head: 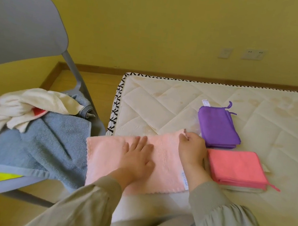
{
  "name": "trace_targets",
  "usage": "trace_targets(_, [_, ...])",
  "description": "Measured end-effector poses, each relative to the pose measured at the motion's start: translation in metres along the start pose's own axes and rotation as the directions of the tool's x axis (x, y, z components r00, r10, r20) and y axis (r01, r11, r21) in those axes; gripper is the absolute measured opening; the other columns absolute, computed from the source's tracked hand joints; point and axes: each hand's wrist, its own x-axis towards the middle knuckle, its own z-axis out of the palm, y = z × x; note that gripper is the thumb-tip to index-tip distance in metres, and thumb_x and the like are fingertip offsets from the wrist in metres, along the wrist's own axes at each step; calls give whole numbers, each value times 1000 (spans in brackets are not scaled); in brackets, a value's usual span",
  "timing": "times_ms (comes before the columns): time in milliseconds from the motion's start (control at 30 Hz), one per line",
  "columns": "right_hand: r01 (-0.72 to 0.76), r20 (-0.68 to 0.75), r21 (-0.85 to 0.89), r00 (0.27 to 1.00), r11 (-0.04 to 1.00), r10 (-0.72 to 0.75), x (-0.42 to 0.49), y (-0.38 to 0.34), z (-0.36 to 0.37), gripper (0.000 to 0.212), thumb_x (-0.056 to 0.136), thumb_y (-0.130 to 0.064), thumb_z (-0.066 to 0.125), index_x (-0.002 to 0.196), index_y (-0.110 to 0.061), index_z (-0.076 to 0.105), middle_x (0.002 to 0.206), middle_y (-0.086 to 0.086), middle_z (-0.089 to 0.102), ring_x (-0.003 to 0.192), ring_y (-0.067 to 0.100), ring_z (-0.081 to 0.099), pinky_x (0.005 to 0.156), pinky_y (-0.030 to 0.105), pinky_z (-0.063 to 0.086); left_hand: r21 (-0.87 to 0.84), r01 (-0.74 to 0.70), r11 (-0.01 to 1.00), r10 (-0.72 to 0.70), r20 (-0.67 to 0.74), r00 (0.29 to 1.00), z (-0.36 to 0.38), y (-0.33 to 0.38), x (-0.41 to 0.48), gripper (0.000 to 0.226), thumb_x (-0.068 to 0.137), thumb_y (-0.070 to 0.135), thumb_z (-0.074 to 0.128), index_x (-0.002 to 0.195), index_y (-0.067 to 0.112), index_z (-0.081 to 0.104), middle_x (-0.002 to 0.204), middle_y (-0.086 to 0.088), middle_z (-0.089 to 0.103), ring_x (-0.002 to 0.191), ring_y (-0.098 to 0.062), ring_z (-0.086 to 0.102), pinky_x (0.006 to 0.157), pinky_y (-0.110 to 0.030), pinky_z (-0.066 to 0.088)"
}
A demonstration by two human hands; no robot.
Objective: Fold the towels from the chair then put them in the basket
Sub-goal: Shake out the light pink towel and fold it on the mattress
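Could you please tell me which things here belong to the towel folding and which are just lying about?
Job: pale pink towel, folded purple towel, folded coral towel, blue towel, white towel, chair.
Lying about: wall sockets, mattress (only the work surface).

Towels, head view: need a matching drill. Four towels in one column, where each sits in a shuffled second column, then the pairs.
Towels
1. purple towel
2. coral towel
3. pale pink towel
4. blue towel

Places
A. spread over the chair seat, partly under a white cloth
B. flat under the left hand, far corner pinched by the right hand
C. folded, farther back on the mattress
D. folded, near edge of the mattress, just right of the right hand

Pairs: 1-C, 2-D, 3-B, 4-A
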Motion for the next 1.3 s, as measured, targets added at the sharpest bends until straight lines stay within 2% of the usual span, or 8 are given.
trace_targets(133, [82, 205, 259, 969, 962, -138, -12, -33, -7, 28, 82, -7, 66, 56, -10, 57, 55, 0, 49, 51, 10, 41, 51, 22, 32, -498, 23, 867, -84, -100, 992, -57, 3, -2, 65, 87, 8, 57, 146, 15, 30, 150, -5, 31, 140, -19, 25, 113, -30, 22])
trace_targets(300, [190, 359, 340, 879, 921, -314, -25, -85, -21, 27, 74, -10, 78, 56, -24, 63, 56, -10, 60, 51, -2, 51, 53, 10, 39, -748, -9, 664, -8, -20, 1000, -146, 2, -22, 64, 87, -4, 54, 144, 20, 35, 143, 1, 44, 122, -7, 43, 88, -14, 40])
trace_targets(467, [321, 373, 341, 817, 884, -440, -47, -139, -44, 28, 70, -10, 82, 54, -22, 62, 57, -8, 61, 55, 4, 54, 58, 19, 42, -748, -58, 661, 15, -64, 998, -209, 11, -58, 35, 88, 4, 60, 122, 9, 61, 117, -8, 64, 107, -15, 58, 96, -26, 41])
trace_targets(600, [418, 352, 337, 775, 844, -524, -64, -178, -69, 29, 70, -12, 82, 53, -22, 60, 49, -16, 58, 48, -5, 49, 51, 13, 36, -718, -147, 680, -9, -209, 978, -247, 24, -92, 5, 86, 6, 64, 87, 5, 69, 76, -2, 61, 70, -9, 51, 60, -12, 38])
trace_targets(767, [514, 355, 312, 716, 799, -600, -85, -226, -107, 28, 73, -19, 80, 57, -22, 58, 50, -12, 51, 46, 0, 42, 46, 12, 31, -666, -249, 703, -60, -405, 913, -283, 46, -122, 23, 91, 11, 60, 69, 14, 60, 60, 5, 47, 56, -5, 40, 47, -11, 30])
trace_targets(967, [250, 638, 383, 625, 890, -450, -97, -253, -160, 40, 97, -45, 43, 66, -20, 44, 57, -2, 31, 50, 12, 27, 51, 26, 25, -424, -321, 847, -62, -678, 733, -319, 66, -149, 35, 93, 16, 56, 61, 15, 41, 53, 8, 32, 48, -6, 29, 42, -16, 24])
trace_targets(1100, [34, 838, 311, 462, 950, -290, -89, -247, -181, 60, 101, -48, 19, 87, -10, 62, 66, 6, 53, 59, 17, 43, 62, 29, 34, -338, -314, 887, -68, -768, 637, -335, 72, -165, 28, 93, 18, 53, 68, 11, 41, 57, 6, 33, 53, -10, 30, 45, -18, 27])
trace_targets(1300, [-219, 885, 399, 346, 890, -312, -84, -235, -198, 38, 83, -27, 27, 65, -11, 56, 58, 6, 48, 54, 19, 46, 62, 33, 38, -378, -315, 871, -159, -823, 546, -354, 76, -187, 34, 95, 21, 50, 65, 15, 35, 59, 6, 34, 54, -10, 28, 45, -18, 28])
